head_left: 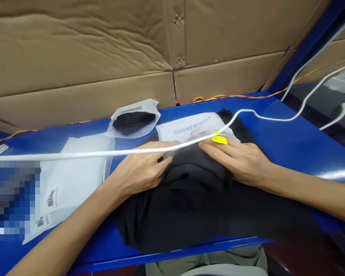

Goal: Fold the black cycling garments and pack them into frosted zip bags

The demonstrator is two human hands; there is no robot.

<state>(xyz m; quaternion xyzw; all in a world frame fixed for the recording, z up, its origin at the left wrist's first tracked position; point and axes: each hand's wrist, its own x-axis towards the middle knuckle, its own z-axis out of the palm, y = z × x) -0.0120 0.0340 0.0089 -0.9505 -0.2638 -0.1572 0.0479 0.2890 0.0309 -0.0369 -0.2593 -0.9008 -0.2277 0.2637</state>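
A black garment [198, 199] lies bunched on the blue table [299, 142] in front of me. Its far end sits inside a white printed plastic bag [186, 128]. My left hand [140, 168] lies on the garment's left side, fingers stretched toward the bag's mouth. My right hand [238, 159] presses flat on the garment's right side, fingers apart, tips at the bag's edge beside a yellow label [220, 140]. Neither hand grips anything that I can see.
A white cable [103, 154] runs across the table over my left hand. A second packed bag [133, 120] with dark cloth sits behind. Flat empty bags [74, 172] lie at left. A cardboard wall [103, 57] backs the table; thin wires [232, 97] run along its foot.
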